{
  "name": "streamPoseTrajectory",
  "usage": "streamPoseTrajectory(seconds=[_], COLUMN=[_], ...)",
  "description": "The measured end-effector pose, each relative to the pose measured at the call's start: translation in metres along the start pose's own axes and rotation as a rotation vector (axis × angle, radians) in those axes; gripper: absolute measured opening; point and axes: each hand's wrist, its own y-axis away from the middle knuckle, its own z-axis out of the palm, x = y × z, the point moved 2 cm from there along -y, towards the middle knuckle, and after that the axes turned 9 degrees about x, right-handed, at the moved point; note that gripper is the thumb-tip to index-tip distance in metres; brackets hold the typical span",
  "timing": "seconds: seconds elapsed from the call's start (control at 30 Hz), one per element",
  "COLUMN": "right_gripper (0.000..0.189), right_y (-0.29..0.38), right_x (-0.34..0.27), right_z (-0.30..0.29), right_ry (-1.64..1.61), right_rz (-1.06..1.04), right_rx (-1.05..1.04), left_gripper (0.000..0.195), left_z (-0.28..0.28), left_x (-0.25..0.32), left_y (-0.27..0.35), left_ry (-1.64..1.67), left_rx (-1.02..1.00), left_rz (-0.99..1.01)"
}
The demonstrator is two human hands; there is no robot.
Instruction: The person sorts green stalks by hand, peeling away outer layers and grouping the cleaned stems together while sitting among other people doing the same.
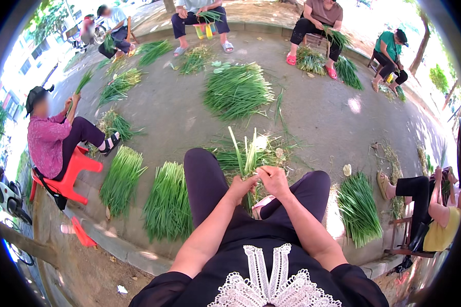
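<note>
Between my knees, my left hand is closed around a small bunch of long green leaf stalks, probably garlic chives, their pale ends pointing away from me. My right hand touches the bunch from the right, thumb and fingertips pinched together; whether a leaf is between them cannot be seen. Beyond both hands, a loose heap of green and dry leaves lies on the ground. A neat pile of the same greens rests left of my knee, another right of my leg.
A large pile of greens lies ahead on the pavement. Another pile is near a person on a red plastic stool at left. Several seated people with greens form a ring. A stone kerb runs behind me.
</note>
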Motion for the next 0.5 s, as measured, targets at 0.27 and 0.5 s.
streamPoseTrajectory(seconds=[0.27,0.5], right_gripper=[0.031,0.018], right_y=[-0.013,0.0], right_x=[0.063,0.095], right_z=[-0.032,0.008], right_ry=[-0.488,-0.373], right_rz=[0.487,0.058], right_rx=[0.348,0.126], left_gripper=[0.017,0.022], left_z=[-0.004,0.009], left_x=[0.002,0.004], left_y=[0.002,-0.003], left_ry=[0.122,0.194], left_rx=[0.006,0.015], left_rz=[-0.043,0.025])
